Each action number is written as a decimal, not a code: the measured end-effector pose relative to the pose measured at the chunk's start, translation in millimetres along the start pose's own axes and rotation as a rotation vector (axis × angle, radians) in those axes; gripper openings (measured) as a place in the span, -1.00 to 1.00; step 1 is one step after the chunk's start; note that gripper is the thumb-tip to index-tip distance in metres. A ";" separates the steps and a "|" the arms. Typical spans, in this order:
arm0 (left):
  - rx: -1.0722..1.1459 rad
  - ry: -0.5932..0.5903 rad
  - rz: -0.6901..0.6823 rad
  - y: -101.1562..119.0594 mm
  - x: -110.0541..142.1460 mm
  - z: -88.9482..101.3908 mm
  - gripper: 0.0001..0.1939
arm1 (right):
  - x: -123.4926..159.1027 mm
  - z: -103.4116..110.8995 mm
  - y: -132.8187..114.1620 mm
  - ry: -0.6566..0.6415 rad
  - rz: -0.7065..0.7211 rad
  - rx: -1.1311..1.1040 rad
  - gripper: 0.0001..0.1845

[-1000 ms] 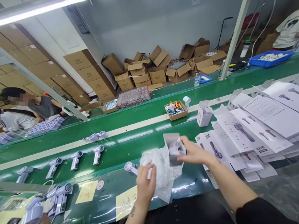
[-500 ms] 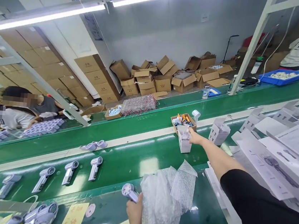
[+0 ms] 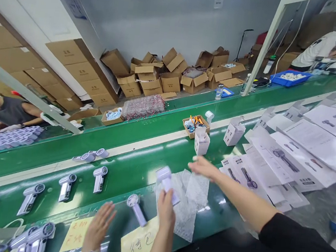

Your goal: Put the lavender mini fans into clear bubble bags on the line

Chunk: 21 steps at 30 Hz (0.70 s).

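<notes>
My left hand (image 3: 166, 208) is closed around the handle of a pale lilac handheld fan (image 3: 165, 175), held above sheets of bubble wrap (image 3: 186, 217). My right hand (image 3: 203, 168) is stretched out over the bubble wrap's far end, fingers extended and holding nothing. Just beyond it, apart from the fingers, a small white box (image 3: 201, 144) stands upright on the green belt. Another handheld fan (image 3: 137, 210) lies left of my left hand, its handle end by a handwritten yellow note (image 3: 138, 242). Another person's open hand (image 3: 99, 225), with a dark wristband, reaches in further left.
Several fans (image 3: 99, 179) lie along the belt (image 3: 132, 170), with more bunched at the lower left. A cardboard tray (image 3: 187, 130) of tools and a second white box (image 3: 234, 132) stand beyond. Flat printed cartons (image 3: 288, 156) are piled at right. Co-workers sit across the line.
My right hand has let go of the white box and drawn back. My left hand has raised a fan over the bubble wrap. Another person's hand has come in at lower left.
</notes>
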<state>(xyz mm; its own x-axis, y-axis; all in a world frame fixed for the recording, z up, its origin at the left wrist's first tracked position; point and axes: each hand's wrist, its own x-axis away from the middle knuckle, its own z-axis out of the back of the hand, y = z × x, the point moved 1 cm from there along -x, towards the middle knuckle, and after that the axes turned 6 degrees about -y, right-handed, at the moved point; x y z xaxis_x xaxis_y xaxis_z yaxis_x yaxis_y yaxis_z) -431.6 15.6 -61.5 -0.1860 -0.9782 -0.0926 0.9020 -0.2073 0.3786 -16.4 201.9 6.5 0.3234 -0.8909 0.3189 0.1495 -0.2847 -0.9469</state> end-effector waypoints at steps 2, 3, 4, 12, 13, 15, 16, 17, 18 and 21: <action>0.041 -0.087 0.017 55.7 -28.7 -10.9 -0.70 | 30.2 -30.2 29.8 -0.198 -0.135 -0.298 -0.61; 0.054 -0.145 0.018 91.0 -46.1 -24.9 -0.70 | 41.9 -36.4 41.4 -0.214 -0.152 -0.399 -0.62; 0.070 -0.212 0.044 127.5 -63.6 -43.4 -0.69 | 51.6 -36.3 50.4 -0.161 -0.131 -0.456 -0.64; 0.055 -0.430 -0.094 233.1 -128.4 -164.4 -0.75 | 131.8 24.2 91.4 0.076 -0.187 -0.801 -0.70; 0.054 -0.459 -0.107 227.0 -131.2 -167.4 -0.76 | 144.4 25.2 98.5 0.081 -0.222 -0.824 -0.70; 0.068 -0.498 -0.125 218.6 -137.4 -168.3 -0.77 | 167.2 22.7 113.7 0.078 -0.274 -0.864 -0.71; 0.082 -0.506 -0.131 217.7 -140.4 -166.9 -0.77 | 176.2 20.0 120.8 0.066 -0.283 -0.878 -0.72; 0.100 -0.506 -0.134 219.3 -143.0 -164.5 -0.76 | 183.0 16.8 126.8 0.043 -0.283 -0.889 -0.71; 0.123 -0.500 -0.136 223.0 -144.9 -161.2 -0.74 | 187.3 13.3 131.3 0.014 -0.273 -0.898 -0.70; 0.234 -0.480 -0.151 241.1 -145.2 -147.6 -0.70 | 184.3 2.7 134.0 -0.105 -0.203 -0.907 -0.64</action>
<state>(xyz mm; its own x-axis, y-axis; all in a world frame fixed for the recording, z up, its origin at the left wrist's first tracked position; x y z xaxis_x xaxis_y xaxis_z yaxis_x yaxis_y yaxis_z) -129.6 109.6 -92.7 -0.5127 -0.8221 0.2478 0.7513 -0.2899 0.5929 65.7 0.5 -61.5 0.4606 -0.7698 0.4419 -0.5598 -0.6383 -0.5284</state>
